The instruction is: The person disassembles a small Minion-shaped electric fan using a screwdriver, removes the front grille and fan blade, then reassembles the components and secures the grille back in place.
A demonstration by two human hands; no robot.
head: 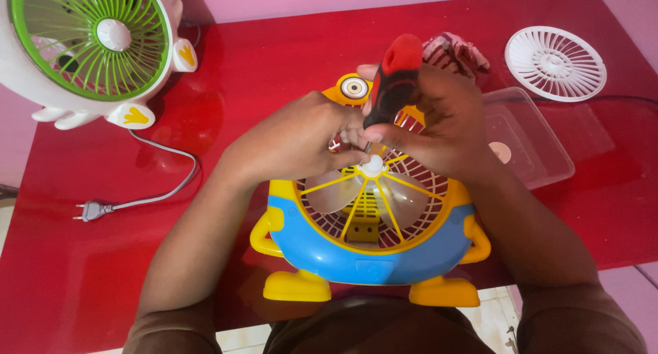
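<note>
Your right hand (449, 124) is wrapped around the red-and-black plastic handle of a screwdriver (392, 80), fingers pressed together on the grip. The tool's long axis runs from the red cap, farthest from you, down and toward you to the white hub (373, 166) of the yellow-and-blue cartoon-shaped plastic desk fan (370, 251) lying flat on the glossy red table (82, 272). The tip itself is hidden behind your fingers. Your left hand (295, 141) comes in from the left, its fingertips bunched at the shaft just above the hub; whether they pinch it, you cannot tell. Both hands meet directly over the hub, the left lower and nearer it.
</note>
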